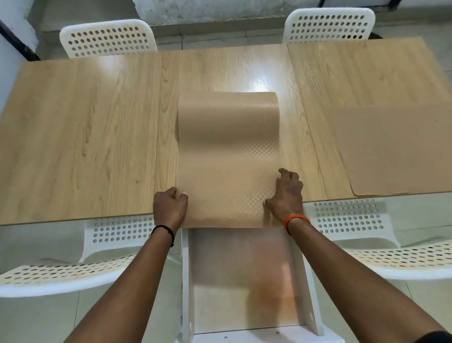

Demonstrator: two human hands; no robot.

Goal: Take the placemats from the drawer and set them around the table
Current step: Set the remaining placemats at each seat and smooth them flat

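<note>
A tan textured placemat (229, 154) lies lengthwise on the middle of the wooden table (79, 135), its far end curled up and its near end hanging over the table's front edge. My left hand (170, 207) pinches its left near edge. My right hand (287, 196) grips its right near edge, thumb on top. A second tan placemat (406, 147) lies flat at the table's right front corner. Below the table edge the white drawer (186, 298) stands pulled out, with what looks like more mat material lying flat inside it.
Two white perforated chairs (106, 39) stand at the far side of the table. Another two (59, 273) flank the drawer on the near side, left and right. A pale tiled floor shows beneath.
</note>
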